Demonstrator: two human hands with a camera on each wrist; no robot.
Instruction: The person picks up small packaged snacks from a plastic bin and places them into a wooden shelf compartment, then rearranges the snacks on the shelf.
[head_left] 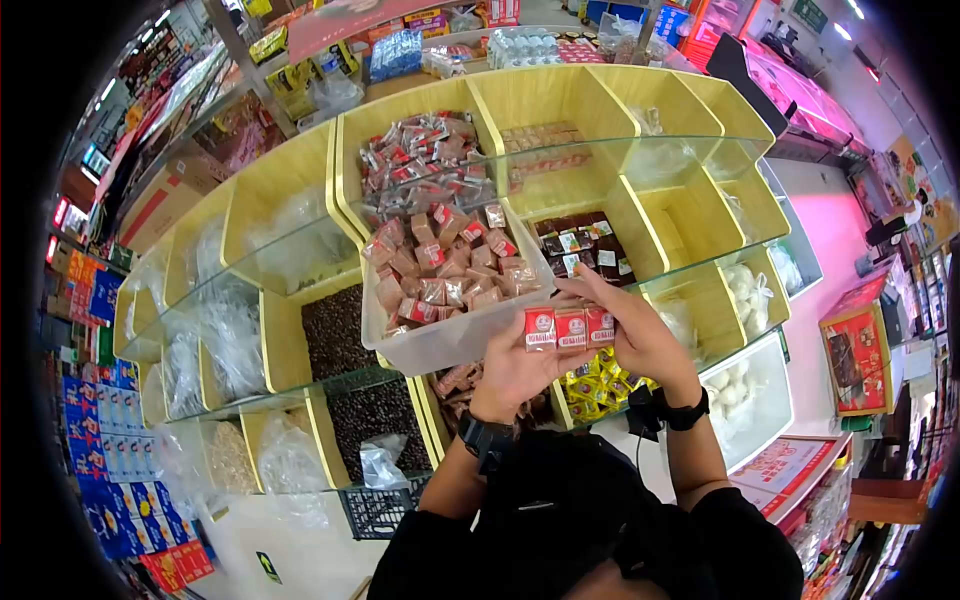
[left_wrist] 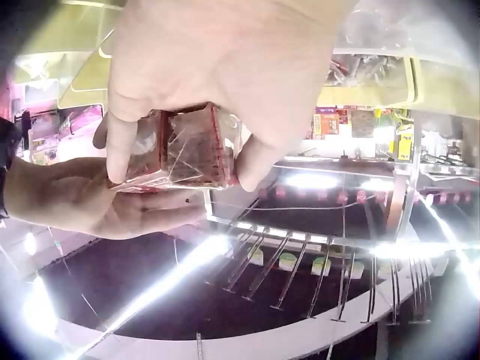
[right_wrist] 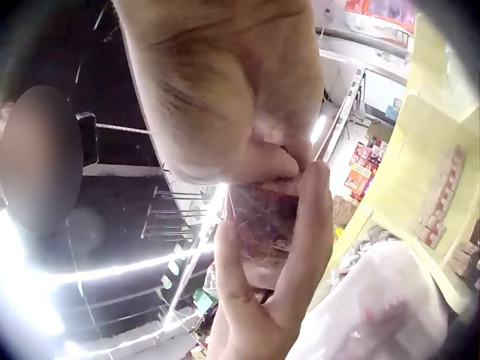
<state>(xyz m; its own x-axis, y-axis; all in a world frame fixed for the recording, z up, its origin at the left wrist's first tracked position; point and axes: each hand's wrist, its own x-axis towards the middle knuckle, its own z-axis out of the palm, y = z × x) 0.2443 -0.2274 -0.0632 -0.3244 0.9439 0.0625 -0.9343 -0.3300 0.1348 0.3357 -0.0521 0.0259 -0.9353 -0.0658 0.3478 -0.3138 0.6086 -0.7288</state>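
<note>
Three small wrapped blocks with red-and-white printed labels sit side by side in a row, faces up. My left hand holds the row from the left end. In the left wrist view, the thumb and fingers of that hand grip the clear-wrapped brown blocks. At the other end my right hand grips the row, its fingers reaching over the far side. The right wrist view shows both hands meeting on the blocks. Just beyond stands a white plastic bin heaped with similar wrapped blocks.
The yellow divided shelf has glass strips across it. Around the hands are dark packaged sweets, yellow-wrapped sweets and red-wrapped pieces. Dark loose goods fill compartments at left. A black basket hangs low in front.
</note>
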